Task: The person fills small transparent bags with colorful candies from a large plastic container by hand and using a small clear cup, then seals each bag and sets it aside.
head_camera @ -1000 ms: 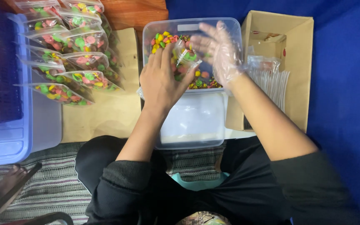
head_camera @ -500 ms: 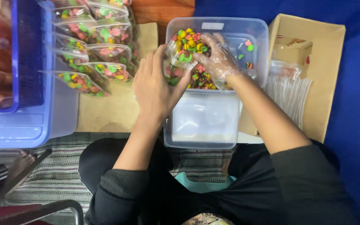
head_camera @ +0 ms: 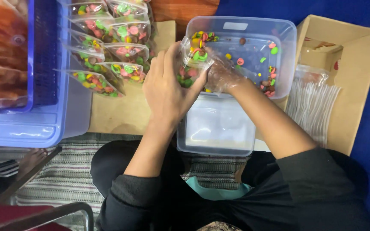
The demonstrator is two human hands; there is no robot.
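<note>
Pouch (head_camera: 192,64) half-filled: I watch left hand (head_camera: 168,92) grip it, gloved right hand (head_camera: 222,73) pinching candies; filled pouches (head_camera: 108,55) stacked, tub (head_camera: 285,55) nearly emptied.

Bare left hand (head_camera: 168,92) curled in a grip, gloved right hand (head_camera: 221,75) cupped, wrists close

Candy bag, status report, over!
Left hand holds small clear bag open. Gloved right hand pushes colourful candies in, over clear tub. Nothing blocking.
</note>
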